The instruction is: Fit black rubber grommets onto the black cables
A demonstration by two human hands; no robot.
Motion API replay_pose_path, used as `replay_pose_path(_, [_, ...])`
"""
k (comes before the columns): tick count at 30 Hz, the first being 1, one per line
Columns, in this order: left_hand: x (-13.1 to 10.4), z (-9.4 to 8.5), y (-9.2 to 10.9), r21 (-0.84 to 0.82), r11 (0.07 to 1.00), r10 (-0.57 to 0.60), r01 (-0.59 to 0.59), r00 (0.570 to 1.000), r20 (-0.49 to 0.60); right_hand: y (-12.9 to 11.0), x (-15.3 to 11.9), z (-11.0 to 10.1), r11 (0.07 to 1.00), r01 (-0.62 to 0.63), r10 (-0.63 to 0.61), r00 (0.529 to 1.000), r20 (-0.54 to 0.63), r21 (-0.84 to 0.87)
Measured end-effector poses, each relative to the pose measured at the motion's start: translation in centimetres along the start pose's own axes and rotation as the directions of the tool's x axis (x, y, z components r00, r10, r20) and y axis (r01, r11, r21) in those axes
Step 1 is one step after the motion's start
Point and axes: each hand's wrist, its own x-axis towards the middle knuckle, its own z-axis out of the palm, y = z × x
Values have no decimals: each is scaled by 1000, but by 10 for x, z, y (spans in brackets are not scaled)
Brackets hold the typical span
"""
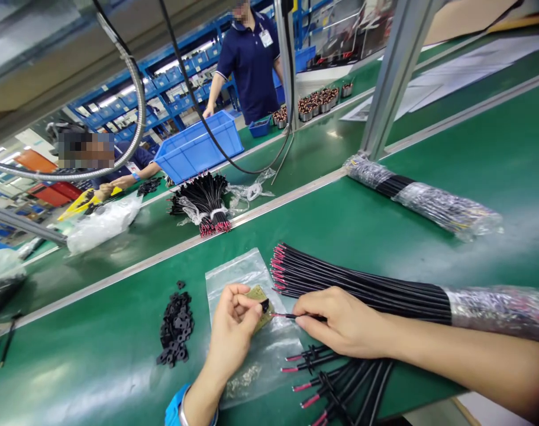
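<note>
Between the thumb and fingers of my left hand [238, 319] is a small black part [264, 305], above a yellowish piece [258, 294] on a clear plastic bag [238, 275]. My right hand [335, 322] pinches a black cable [291, 316], whose thin stripped end points left at the black part; a small gap seems to separate them. Behind my right hand lies a thick bundle of black cables [367, 287] with red-and-white ends. More black cables [335, 384], with black pieces around them, fan out below it. A pile of small black parts [176, 328] sits left of the bag.
A plastic-wrapped cable bundle [424, 198] lies at the back right, near a metal post [391, 77]. Beyond the metal strip are another cable bundle [205, 198] and a blue bin [200, 145]. Two people are across the bench. Hoses and cables hang overhead.
</note>
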Motion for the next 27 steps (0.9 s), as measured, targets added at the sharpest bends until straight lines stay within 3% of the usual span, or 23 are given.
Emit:
replay_pose_path(5, [-5, 9, 3, -151, 987, -48, 46, 999, -9, 0, 0, 0, 1000, -18, 19, 1000, -8, 20])
replay_pose_path(15, [-13, 8, 1, -107, 993, -31, 47, 989, 148, 0, 1, 1, 1000, -18, 19, 999, -47, 24])
replay_pose_path(20, [-11, 16, -4, -285, 943, -139, 173, 981, 135, 0, -2, 3, 999, 22, -20, 998, -62, 28])
replay_pose_path(23, [-8, 17, -7, -266, 929, -215, 258, 960, 178, -1, -4, 2, 999, 0, 4, 996, -93, 38])
replay_pose_path(27, [-5, 15, -6, -260, 931, -201, 257, 954, 224, -1, -4, 1, 998, 65, -61, 986, -156, 24])
